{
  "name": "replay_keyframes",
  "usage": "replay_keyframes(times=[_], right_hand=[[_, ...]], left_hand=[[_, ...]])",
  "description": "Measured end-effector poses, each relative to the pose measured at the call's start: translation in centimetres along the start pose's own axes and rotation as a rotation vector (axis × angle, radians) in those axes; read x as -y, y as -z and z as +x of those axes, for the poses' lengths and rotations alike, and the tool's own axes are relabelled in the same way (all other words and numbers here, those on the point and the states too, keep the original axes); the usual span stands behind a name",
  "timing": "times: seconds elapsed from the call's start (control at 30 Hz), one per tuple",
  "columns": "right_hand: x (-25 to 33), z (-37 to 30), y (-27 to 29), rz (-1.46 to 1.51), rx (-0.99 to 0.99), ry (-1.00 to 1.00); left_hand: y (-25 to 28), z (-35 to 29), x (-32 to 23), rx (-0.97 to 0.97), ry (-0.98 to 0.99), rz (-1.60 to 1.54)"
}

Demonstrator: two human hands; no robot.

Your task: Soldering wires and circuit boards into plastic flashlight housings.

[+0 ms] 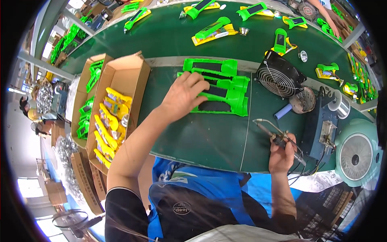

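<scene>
Several green plastic housings (240, 103) with dark rectangular panels lie side by side on the green work table (193, 141). Over their left ends, my left hand (182, 97) has its fingers curled round the edge of one housing; the fingertips are partly hidden. At the right, my right hand (281, 157) grips a soldering iron (277, 139) by its dark handle. A thin curved metal tube runs beside the iron's shaft. Its tip points up and left, apart from the housings.
Left of my arm stand cardboard boxes, one with yellow housings (105, 135), another with green parts (84, 117). A black fan (278, 76), solder spool (339, 105), blue-grey soldering unit (316, 133) and mint fan (354, 155) stand right. Beyond runs a conveyor belt (161, 40); a co-worker's arm (328, 18) reaches in.
</scene>
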State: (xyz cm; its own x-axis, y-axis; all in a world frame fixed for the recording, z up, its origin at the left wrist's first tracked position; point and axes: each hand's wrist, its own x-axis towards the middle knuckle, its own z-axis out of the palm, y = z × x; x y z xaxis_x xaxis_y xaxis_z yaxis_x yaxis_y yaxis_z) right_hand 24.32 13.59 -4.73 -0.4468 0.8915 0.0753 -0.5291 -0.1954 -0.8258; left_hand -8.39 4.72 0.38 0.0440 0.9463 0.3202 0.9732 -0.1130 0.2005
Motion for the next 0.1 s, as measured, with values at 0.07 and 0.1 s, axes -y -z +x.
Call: replay_keyframes(times=[0.07, 0.1], right_hand=[[-0.08, -0.43, 0.69, 0.000, 0.002, -0.010], [-0.12, -0.43, 0.60, -0.005, 0.005, -0.007]], left_hand=[[-0.19, -0.84, -0.56, -0.010, 0.028, 0.005], [-0.07, -1.11, -0.86, -0.015, 0.046, 0.015]])
